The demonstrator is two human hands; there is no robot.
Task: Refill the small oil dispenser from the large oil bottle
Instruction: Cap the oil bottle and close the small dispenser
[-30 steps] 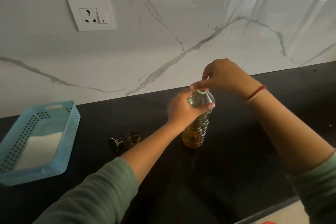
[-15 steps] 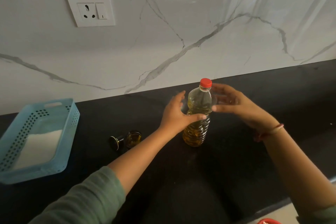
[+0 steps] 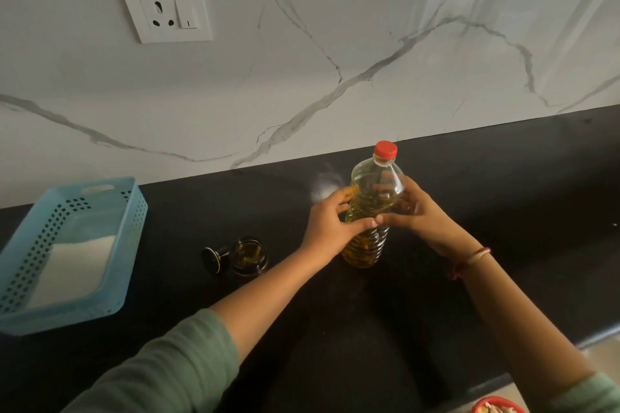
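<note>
- Black stone countertop [image 3: 335,362] runs below a white veined marble wall [image 3: 335,27].
- Clear ribbed plastic oil bottle [image 3: 375,188] stands upright at centre, red screw cap [image 3: 385,149] on.
- Left hand [image 3: 327,228] and right hand [image 3: 422,214] wrap its middle from either side, fingers curled round it, thumbs nearly meeting on the near face; the cap rises above both.
- Small dark glass dispenser jar [image 3: 250,256] sits left of the left hand, apart, open-topped, with a dark stopper [image 3: 213,256] just beside.
- Pale blue perforated plastic basket [image 3: 134,211] lies at the left edge.

White veined marble wall [image 3: 302,84] with a socket [image 3: 165,11] backs a black counter [image 3: 335,345].

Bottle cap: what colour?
Red. The cap sits on the oil bottle, clearest in the head view.
</note>
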